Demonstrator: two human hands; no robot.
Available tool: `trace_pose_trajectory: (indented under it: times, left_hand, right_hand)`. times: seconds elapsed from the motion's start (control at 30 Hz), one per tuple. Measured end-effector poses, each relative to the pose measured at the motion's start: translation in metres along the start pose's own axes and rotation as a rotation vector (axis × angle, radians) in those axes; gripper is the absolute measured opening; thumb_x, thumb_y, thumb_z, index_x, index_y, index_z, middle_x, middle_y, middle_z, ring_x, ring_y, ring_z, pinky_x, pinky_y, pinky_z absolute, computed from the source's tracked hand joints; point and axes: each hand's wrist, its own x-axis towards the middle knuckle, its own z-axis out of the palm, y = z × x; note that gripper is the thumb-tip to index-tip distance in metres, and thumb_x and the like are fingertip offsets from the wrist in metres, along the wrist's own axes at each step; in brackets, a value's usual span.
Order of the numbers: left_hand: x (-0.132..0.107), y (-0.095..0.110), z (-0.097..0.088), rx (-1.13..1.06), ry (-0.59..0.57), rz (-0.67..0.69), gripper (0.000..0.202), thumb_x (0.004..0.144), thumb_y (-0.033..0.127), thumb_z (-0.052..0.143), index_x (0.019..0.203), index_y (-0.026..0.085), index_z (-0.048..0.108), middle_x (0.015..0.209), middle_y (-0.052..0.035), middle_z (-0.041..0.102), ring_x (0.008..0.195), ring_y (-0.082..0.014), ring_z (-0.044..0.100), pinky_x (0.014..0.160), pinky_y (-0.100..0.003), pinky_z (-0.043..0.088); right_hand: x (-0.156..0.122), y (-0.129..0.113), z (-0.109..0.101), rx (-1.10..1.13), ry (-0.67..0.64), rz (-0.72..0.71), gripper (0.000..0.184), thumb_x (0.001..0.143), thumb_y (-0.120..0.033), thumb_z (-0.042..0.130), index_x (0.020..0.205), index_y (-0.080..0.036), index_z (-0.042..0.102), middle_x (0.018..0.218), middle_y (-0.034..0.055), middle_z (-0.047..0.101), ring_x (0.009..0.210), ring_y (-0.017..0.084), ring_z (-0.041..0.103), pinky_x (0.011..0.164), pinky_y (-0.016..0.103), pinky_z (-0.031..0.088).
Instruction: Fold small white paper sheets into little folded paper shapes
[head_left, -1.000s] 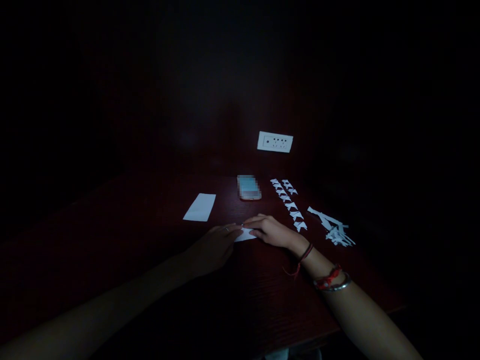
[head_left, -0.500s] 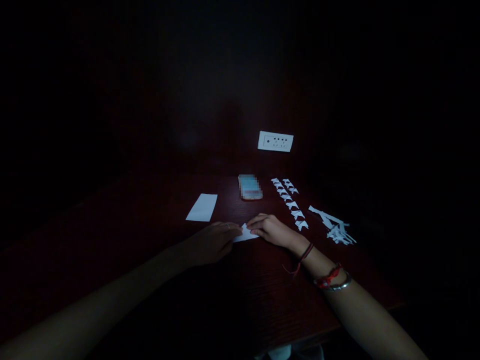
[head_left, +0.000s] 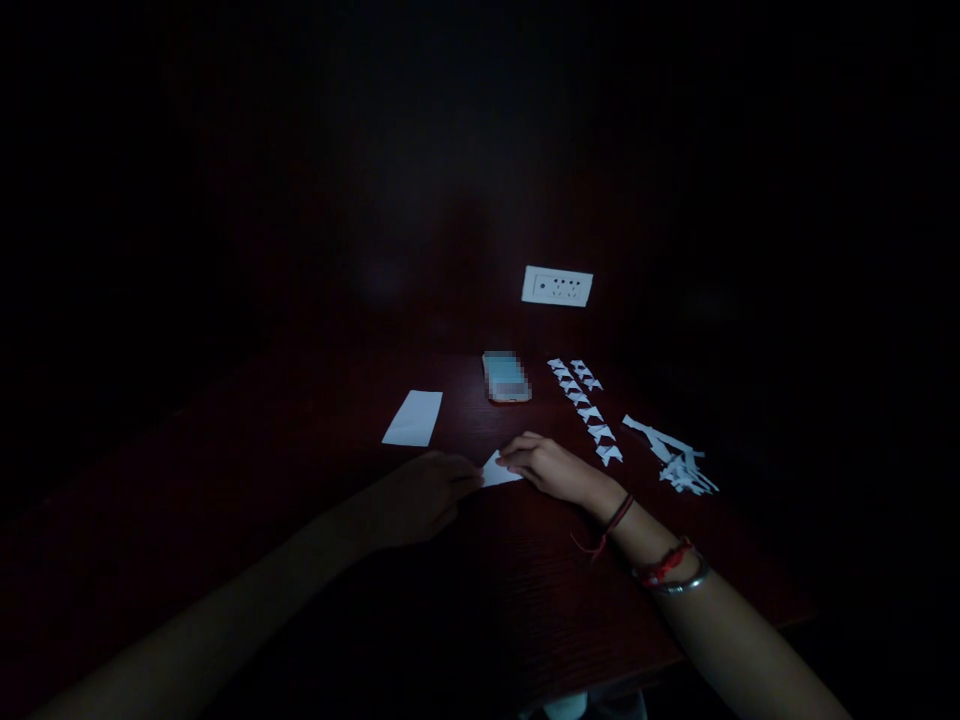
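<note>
The right hand lies palm down on the table, nearer the person than the phone. Its fingers are loosely stretched out, not clenched, and their tips rest on the right edge of the small white paper. The left hand comes in from the other side, deep in shadow. Its fingers are half curled and their tips meet the paper's left corner, but the dark hides whether they pinch the paper or only press on it. The two hands are close together with only the paper between them. The paper lies flat on the table, in front of the phone on the person's side.

A red thread circles the right wrist, and further up the forearm sit a red band and a metal bangle.

Left of the phone and a little nearer the person lies a blank white sheet. Just right of the phone, two rows of small folded paper pieces run toward the right hand. Further right of the phone is a loose pile of white strips. Behind the phone, on the dark wall, is a white socket plate.
</note>
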Motion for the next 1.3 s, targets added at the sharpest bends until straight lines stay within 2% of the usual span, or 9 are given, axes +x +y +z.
trace_pose_trajectory:
  times: [0.27,0.4,0.47,0.6,0.8,0.87,0.97,1.13,1.3]
  left_hand:
    - [0.0,0.003,-0.011,-0.026,-0.009,-0.067,0.029,0.074,0.01,0.042,0.1,0.02,0.05,0.097,-0.0025,0.051,0.089,-0.0164,0.047,0.08,-0.031,0.034]
    - [0.002,0.003,-0.004,-0.046,0.014,-0.09,0.027,0.079,0.009,0.035,0.101,0.02,0.048,0.097,-0.0031,0.05,0.086,-0.0148,0.047,0.076,-0.029,0.036]
    - [0.003,0.003,0.0,-0.04,0.048,-0.084,0.025,0.079,0.009,0.035,0.099,0.018,0.048,0.108,-0.0044,0.045,0.098,-0.017,0.042,0.082,-0.03,0.033]
    - [0.003,0.006,0.005,-0.02,0.055,-0.059,0.026,0.079,0.007,0.033,0.101,0.015,0.045,0.119,-0.007,0.037,0.111,-0.0198,0.031,0.088,-0.033,0.028]
    - [0.01,0.013,0.006,0.019,0.092,-0.059,0.03,0.081,0.011,0.032,0.11,0.015,0.04,0.107,-0.0088,0.044,0.098,-0.019,0.042,0.083,-0.034,0.033]
    - [0.011,0.011,0.007,-0.01,0.111,-0.065,0.03,0.081,0.012,0.033,0.108,0.017,0.042,0.107,-0.0073,0.044,0.097,-0.0185,0.043,0.083,-0.034,0.033]
    - [0.01,0.006,0.011,-0.039,0.136,-0.053,0.029,0.079,0.013,0.035,0.106,0.019,0.043,0.116,-0.0063,0.039,0.108,-0.0203,0.035,0.087,-0.036,0.03]
    - [0.004,0.004,0.011,-0.005,0.081,-0.019,0.03,0.08,0.015,0.035,0.108,0.019,0.043,0.119,-0.0057,0.038,0.112,-0.0217,0.031,0.09,-0.039,0.027]
    - [0.002,0.01,0.009,0.028,0.066,-0.034,0.033,0.079,0.015,0.036,0.111,0.02,0.041,0.118,-0.0051,0.04,0.11,-0.0216,0.033,0.089,-0.038,0.027]
  right_hand:
    - [0.002,-0.007,0.004,0.077,0.054,0.109,0.023,0.078,-0.014,0.043,0.095,-0.015,0.058,0.095,0.0065,0.056,0.09,0.013,0.049,0.082,0.025,0.038]
    - [0.002,-0.008,0.004,0.136,0.14,0.292,0.025,0.073,-0.021,0.052,0.096,-0.014,0.058,0.096,0.007,0.055,0.09,0.014,0.05,0.081,0.025,0.038]
    - [0.002,-0.009,0.002,0.143,0.165,0.422,0.029,0.067,-0.024,0.058,0.094,-0.013,0.059,0.093,0.0075,0.055,0.084,0.014,0.051,0.077,0.025,0.04]
    - [0.0,-0.013,-0.001,0.154,0.11,0.609,0.027,0.059,-0.023,0.065,0.084,-0.014,0.061,0.082,0.0046,0.057,0.07,0.012,0.052,0.065,0.022,0.041]
    - [0.0,-0.023,-0.006,0.195,0.0,0.752,0.009,0.063,-0.021,0.059,0.069,-0.014,0.06,0.066,0.0037,0.06,0.061,0.012,0.054,0.055,0.02,0.037]
    - [0.001,-0.025,-0.007,0.202,-0.015,0.774,0.008,0.063,-0.021,0.06,0.067,-0.014,0.06,0.065,0.0042,0.061,0.061,0.013,0.054,0.054,0.02,0.037]
    - [0.002,-0.025,-0.006,0.241,-0.015,0.756,0.008,0.063,-0.019,0.058,0.069,-0.014,0.06,0.068,0.0038,0.061,0.062,0.012,0.055,0.055,0.02,0.038]
    - [0.001,-0.025,-0.007,0.202,0.057,0.65,0.011,0.069,-0.014,0.048,0.072,-0.014,0.059,0.07,0.0038,0.061,0.064,0.011,0.054,0.058,0.019,0.038]
    - [-0.005,-0.018,-0.014,0.324,-0.042,0.609,0.018,0.067,-0.018,0.054,0.083,-0.012,0.059,0.073,0.0031,0.059,0.061,0.009,0.053,0.055,0.018,0.038]
